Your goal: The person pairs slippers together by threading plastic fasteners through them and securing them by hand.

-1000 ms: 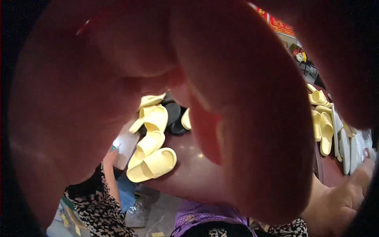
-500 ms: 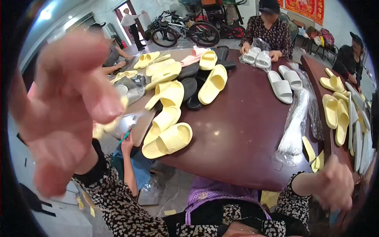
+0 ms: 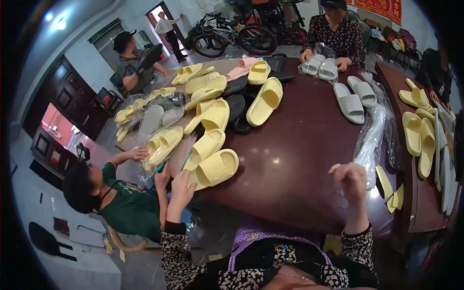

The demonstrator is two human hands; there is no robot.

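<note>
**Our left hand point(image 3: 181, 189) meets the front yellow slipper point(image 3: 216, 169)**

We have the front yellow slipper at the near-left edge of the tabletop point(image 3: 290, 169), against a second yellow slipper point(image 3: 207, 144). Our left fingers are at its left end; we cannot tell whether they pinch it. Our right hand point(image 3: 350, 181) hangs near the clear plastic bundle point(image 3: 373, 137), fingers loosely bent, nothing visible between them. We judge the sole the better hold, thumb above and fingers below, pressed lightly so the neighbour isn't dragged along.

Since half a second ago, our left hand has dropped from close in view, where it hid much of the co-worker in green point(image 3: 130, 208); our right has moved inward. Both slippers seem unmoved.
</note>
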